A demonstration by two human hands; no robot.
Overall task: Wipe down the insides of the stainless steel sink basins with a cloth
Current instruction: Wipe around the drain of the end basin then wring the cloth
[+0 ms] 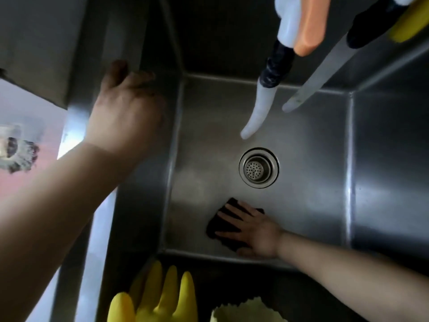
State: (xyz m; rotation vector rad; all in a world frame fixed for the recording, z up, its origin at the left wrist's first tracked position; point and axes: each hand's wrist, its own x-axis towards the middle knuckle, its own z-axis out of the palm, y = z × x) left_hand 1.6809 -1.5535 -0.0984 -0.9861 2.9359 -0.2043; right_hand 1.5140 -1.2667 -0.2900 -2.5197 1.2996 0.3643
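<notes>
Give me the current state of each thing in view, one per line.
Cloth: flat on the basin floor, pressed under the right hand.
Right hand: fingers straight and spread on the cloth.
Left hand: resting on the sink's left rim, holding nothing.
Drain strainer: seated in the drain, uncovered.
Hose: hanging, no water running.
Yellow glove: draped over the near rim, unworn.

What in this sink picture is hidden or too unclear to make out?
- Cloth: the right hand lies flat over most of it, head view.
- Left hand: fingertips blurred on the sink edge, so the grip is unclear.
- Yellow glove: cut off by the bottom edge.
- Spray bottle: top cut off by the upper edge.
- Object on the pink surface: too blurred to identify.
</notes>
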